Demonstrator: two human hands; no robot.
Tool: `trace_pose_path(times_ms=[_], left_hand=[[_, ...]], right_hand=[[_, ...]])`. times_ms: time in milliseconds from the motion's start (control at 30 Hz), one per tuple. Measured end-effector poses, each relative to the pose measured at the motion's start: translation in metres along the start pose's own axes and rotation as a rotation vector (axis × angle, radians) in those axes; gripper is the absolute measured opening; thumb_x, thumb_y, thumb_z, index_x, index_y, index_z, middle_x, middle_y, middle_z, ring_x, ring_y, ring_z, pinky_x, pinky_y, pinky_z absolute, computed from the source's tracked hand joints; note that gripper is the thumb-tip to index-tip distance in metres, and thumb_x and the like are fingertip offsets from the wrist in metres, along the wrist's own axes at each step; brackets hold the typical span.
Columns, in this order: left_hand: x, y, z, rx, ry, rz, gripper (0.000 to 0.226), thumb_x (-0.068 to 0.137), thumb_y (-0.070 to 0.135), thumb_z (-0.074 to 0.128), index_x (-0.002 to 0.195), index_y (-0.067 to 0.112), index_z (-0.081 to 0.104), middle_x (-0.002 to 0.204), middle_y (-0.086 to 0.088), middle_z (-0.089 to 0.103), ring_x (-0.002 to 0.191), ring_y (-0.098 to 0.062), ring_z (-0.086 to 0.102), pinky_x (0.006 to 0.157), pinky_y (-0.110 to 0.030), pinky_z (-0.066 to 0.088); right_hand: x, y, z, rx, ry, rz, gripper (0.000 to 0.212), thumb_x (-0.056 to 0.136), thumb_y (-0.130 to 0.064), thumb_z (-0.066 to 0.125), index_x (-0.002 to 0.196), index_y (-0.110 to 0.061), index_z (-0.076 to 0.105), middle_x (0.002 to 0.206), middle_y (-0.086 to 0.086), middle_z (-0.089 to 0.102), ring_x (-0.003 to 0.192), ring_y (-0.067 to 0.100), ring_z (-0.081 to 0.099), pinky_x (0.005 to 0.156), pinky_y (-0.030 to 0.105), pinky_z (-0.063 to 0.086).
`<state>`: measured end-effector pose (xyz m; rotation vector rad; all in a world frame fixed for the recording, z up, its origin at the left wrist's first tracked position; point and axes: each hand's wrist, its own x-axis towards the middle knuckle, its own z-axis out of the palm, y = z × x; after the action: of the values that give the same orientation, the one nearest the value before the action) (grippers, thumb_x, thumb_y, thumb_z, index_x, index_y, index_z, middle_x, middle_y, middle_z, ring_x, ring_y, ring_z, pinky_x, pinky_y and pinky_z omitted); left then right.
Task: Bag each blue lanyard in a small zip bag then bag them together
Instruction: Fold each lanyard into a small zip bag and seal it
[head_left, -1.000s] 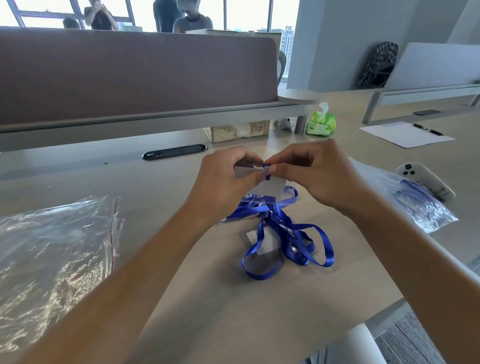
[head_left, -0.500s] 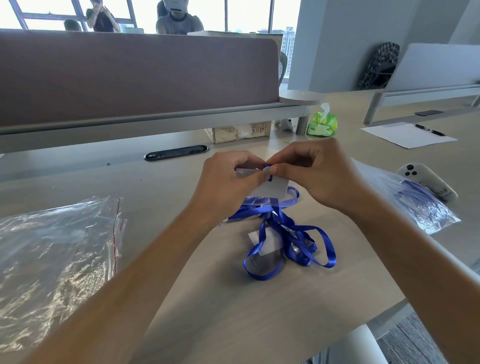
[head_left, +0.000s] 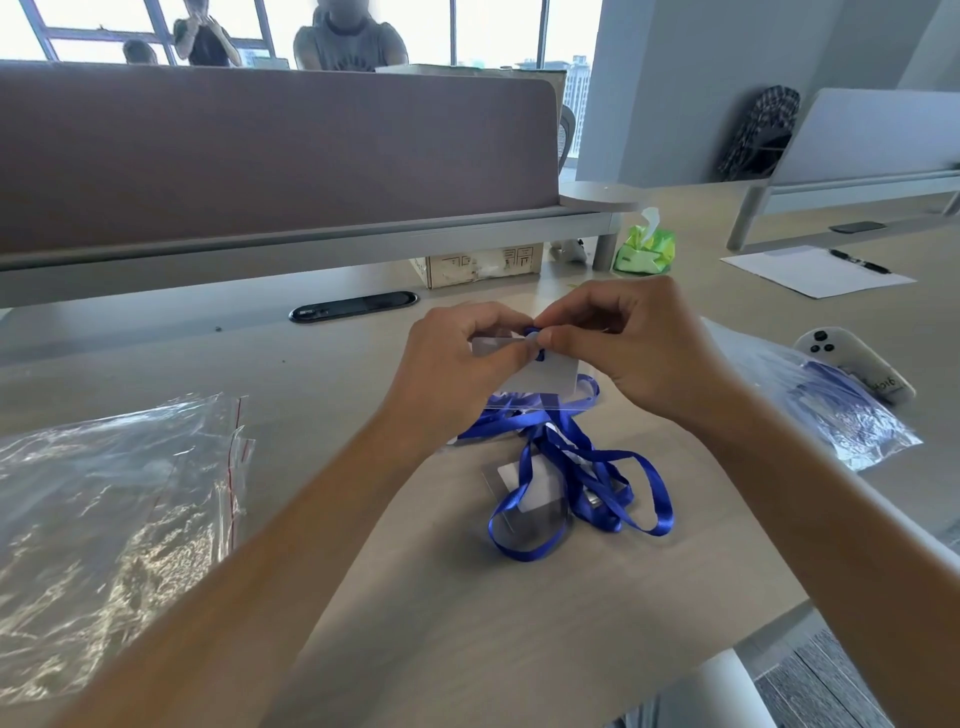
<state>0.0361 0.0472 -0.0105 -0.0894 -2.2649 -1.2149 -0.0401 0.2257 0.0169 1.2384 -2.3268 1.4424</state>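
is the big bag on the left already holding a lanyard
No, the big bag lies flat with nothing blue inside it.

You're looking at the blue lanyard (head_left: 582, 467) sprawling in loose loops on the desk, its ribbon tangling over a clear badge sleeve (head_left: 524, 499) that's lying flat. One end is rising to a white card holder (head_left: 545, 376) that's hanging tilted above the pile. At far left a large clear zip bag (head_left: 114, 519) is lying crinkled; at right a small zip bag (head_left: 836, 415) is already holding another blue lanyard.
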Motion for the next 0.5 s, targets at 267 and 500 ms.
trace_pose_path(times_ms=[267, 500], left_hand=[[0.003, 0.001, -0.014, 0.042, 0.087, -0.032, 0.006, 0.094, 0.027, 0.072, 0.092, 0.033, 0.073, 0.089, 0.021, 0.071, 0.087, 0.01, 0.061, 0.067, -0.003, 0.043], [0.011, 0.012, -0.045, 0.018, 0.239, -0.022, 0.014, 0.092, 0.025, 0.073, 0.086, 0.038, 0.072, 0.084, 0.024, 0.073, 0.085, 0.005, 0.066, 0.075, -0.011, 0.047]], right_hand=[[-0.003, 0.007, 0.01, 0.115, 0.196, 0.225, 0.024, 0.105, -0.02, 0.054, 0.095, -0.026, 0.074, 0.085, -0.005, 0.076, 0.081, 0.011, 0.072, 0.067, 0.024, 0.057], [-0.01, 0.02, 0.042, 0.323, 0.069, 0.425, 0.028, 0.102, -0.009, 0.053, 0.121, -0.022, 0.069, 0.113, -0.008, 0.076, 0.11, 0.011, 0.07, 0.098, 0.031, 0.053]])
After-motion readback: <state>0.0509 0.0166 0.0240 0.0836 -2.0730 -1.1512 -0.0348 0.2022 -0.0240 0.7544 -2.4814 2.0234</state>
